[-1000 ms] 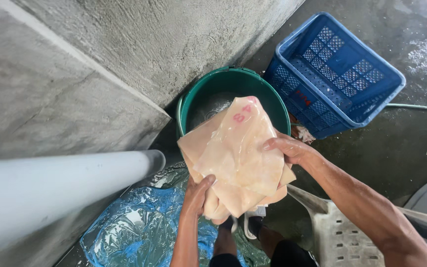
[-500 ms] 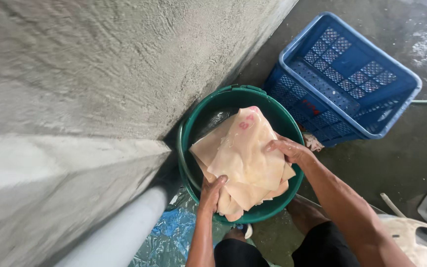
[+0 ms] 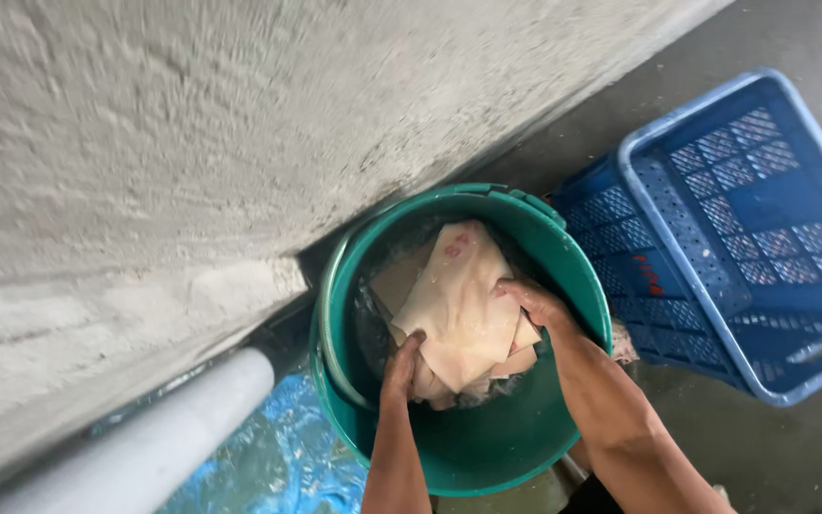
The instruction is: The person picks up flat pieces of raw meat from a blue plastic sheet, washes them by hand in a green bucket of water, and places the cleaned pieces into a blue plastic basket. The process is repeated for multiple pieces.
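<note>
Both your hands, left hand (image 3: 401,357) and right hand (image 3: 535,305), grip closed on the pale sheet (image 3: 459,305), already lowered inside the green bucket (image 3: 487,447); releasing remains.

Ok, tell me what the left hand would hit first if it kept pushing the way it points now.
Likely the pale sheet itself: the left hand grips its lower edge, fingers pointing into the green bucket. Beyond that, probably water or the bucket's far wall; depth is unclear.

2 hands (image 3: 401,366) (image 3: 537,305), 1 green bucket (image 3: 577,286), 1 blue crate (image 3: 763,238), 1 white pipe (image 3: 145,447) (pale sheets (image 3: 459,305): count unclear).
</note>
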